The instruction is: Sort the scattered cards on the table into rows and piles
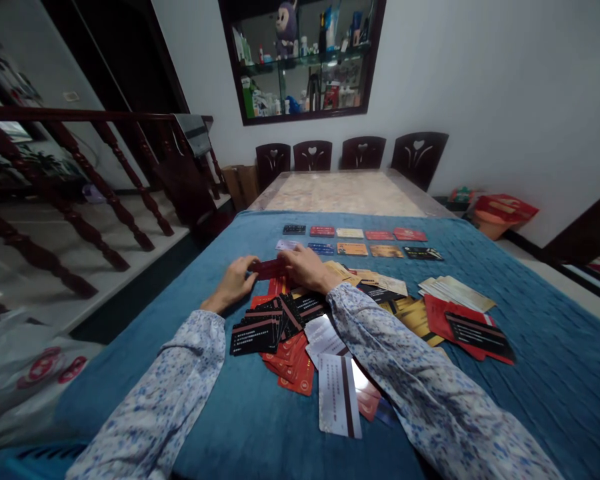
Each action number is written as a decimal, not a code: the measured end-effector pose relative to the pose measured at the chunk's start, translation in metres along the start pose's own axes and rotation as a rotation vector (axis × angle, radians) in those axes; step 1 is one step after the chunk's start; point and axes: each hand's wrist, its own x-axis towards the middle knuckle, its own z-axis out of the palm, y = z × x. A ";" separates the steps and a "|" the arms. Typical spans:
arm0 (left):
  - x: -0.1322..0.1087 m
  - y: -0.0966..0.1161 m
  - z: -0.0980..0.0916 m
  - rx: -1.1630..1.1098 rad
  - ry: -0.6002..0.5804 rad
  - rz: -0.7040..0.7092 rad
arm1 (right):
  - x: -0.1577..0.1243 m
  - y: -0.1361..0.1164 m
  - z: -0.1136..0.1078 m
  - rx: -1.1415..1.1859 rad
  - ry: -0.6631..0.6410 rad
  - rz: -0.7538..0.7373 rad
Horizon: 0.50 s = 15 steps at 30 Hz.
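Red card [269, 269]: held level between both hands, just clear of the blue cloth [530, 373], long edges running left to right. Left hand [234, 284] pinches the left end, thumb on top and fingers curled beneath. The right hand [307, 267] closes over the right end, its fingers covering part of the face. Both grips are closed on this one card, and nothing else can be seen in either hand.

Step in hand, by judgement: a single card is up for checking, apart from the heap and not yet laid in any row. Setting it down would call for one hand to let go and a reach forward past the grip to the two rows of cards [355, 241], where red faces lie in the farther row.

Pose: both forearms, in flowered sleeves [410, 373], run forward and converge on the card, wrists low. The right forearm crosses over the heap; the left lies clear on its left side.

Immediately nearer than the grip is a loose heap: fanned black cards [265, 327], red ones beneath, and a white striped card [339, 397] nearest of all. To the right of the grip lie gold cards [415, 317], then a pale stack [455, 292]. Beyond the rows are the bare table top [340, 193] and four chairs [363, 152].
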 end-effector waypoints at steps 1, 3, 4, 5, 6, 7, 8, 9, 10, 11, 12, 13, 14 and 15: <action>0.000 0.000 0.000 0.003 -0.008 -0.001 | 0.000 0.000 0.001 -0.010 -0.005 -0.002; 0.000 -0.001 0.002 0.002 -0.026 0.001 | 0.000 -0.001 0.002 -0.034 -0.016 -0.008; -0.001 -0.001 0.002 0.004 -0.035 0.002 | 0.000 -0.001 0.003 -0.046 -0.021 -0.010; -0.001 -0.001 0.004 0.009 -0.044 0.003 | 0.000 -0.001 0.004 -0.056 -0.025 -0.012; -0.001 -0.001 0.005 0.016 -0.053 0.000 | 0.000 -0.001 0.006 -0.063 -0.028 -0.013; -0.001 -0.001 0.006 0.024 -0.061 -0.007 | 0.000 0.000 0.007 -0.069 -0.028 -0.011; -0.001 0.000 0.006 0.031 -0.069 -0.017 | 0.000 0.000 0.008 -0.073 -0.029 -0.010; -0.001 0.001 0.007 0.035 -0.079 -0.028 | -0.001 0.000 0.008 -0.076 -0.030 -0.008; -0.001 0.001 0.007 0.035 -0.090 -0.039 | -0.001 0.000 0.009 -0.078 -0.032 -0.008; -0.001 0.002 0.008 0.032 -0.098 -0.047 | -0.001 0.000 0.008 -0.079 -0.037 -0.006; -0.001 0.003 0.007 0.028 -0.103 -0.051 | -0.001 0.000 0.008 -0.080 -0.045 -0.004; 0.000 0.003 0.007 0.023 -0.106 -0.052 | -0.001 0.000 0.007 -0.079 -0.055 -0.004; 0.000 0.004 0.007 0.018 -0.107 -0.051 | -0.001 -0.001 0.006 -0.078 -0.064 -0.003; 0.001 0.004 0.006 0.013 -0.106 -0.048 | -0.001 -0.001 0.005 -0.077 -0.071 -0.001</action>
